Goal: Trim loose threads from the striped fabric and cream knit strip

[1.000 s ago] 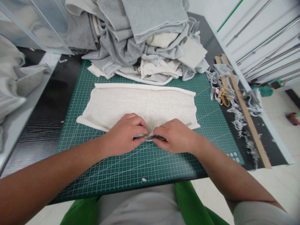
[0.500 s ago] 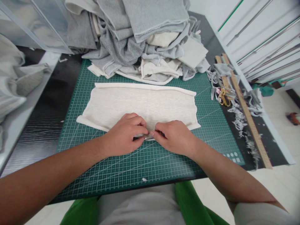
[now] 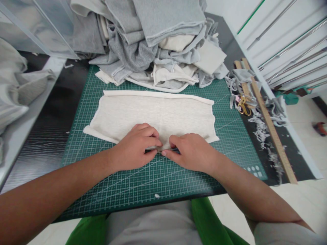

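A cream knit fabric piece (image 3: 153,110) lies spread across the green cutting mat (image 3: 153,180), its long edges curled into rolls. My left hand (image 3: 139,146) pinches the near edge of this fabric around its middle. Just to the right, my right hand (image 3: 191,149) is closed, thumb tip almost against the left fingers. Under its fingers shows a sliver of a small dark, metal-tipped tool (image 3: 175,149); most of it is hidden, so its kind is unclear. Both hands rest low over the mat, fingertips nearly touching.
Behind the fabric rises a heap of grey and cream cloth (image 3: 153,44). To the right lie gold-handled scissors (image 3: 244,106), a wooden ruler (image 3: 270,126) and fabric scraps (image 3: 260,131). More grey cloth (image 3: 22,88) sits at the left. Metal rods (image 3: 293,54) stand beyond the table's right edge.
My right hand has shifted slightly down, its thumb now lower and nearer the left thumb. The silver tip seen between the hands is now mostly hidden. My left hand stays put.
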Available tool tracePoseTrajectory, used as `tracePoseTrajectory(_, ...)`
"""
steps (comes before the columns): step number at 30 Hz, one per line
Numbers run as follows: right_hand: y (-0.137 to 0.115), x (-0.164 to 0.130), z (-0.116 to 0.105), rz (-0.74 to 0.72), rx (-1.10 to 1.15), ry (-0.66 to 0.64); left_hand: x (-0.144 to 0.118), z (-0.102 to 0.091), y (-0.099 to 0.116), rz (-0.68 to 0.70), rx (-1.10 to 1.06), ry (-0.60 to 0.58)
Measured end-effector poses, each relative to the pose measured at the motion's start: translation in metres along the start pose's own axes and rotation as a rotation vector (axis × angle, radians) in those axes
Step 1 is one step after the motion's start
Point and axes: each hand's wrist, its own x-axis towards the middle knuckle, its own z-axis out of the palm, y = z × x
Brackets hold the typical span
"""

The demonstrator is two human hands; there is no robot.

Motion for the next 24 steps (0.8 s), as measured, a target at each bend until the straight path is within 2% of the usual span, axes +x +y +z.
tracePoseTrajectory(13,0.011,0.001,-0.001,-0.129,0.001,-0.06,0.0,0.0,0.0,-0.004,0.004,0.005)
tracePoseTrajectory(24,0.009,0.003,0.0,-0.064,0.057,-0.043,0.0,0.0,-0.001,0.006,-0.012,0.004)
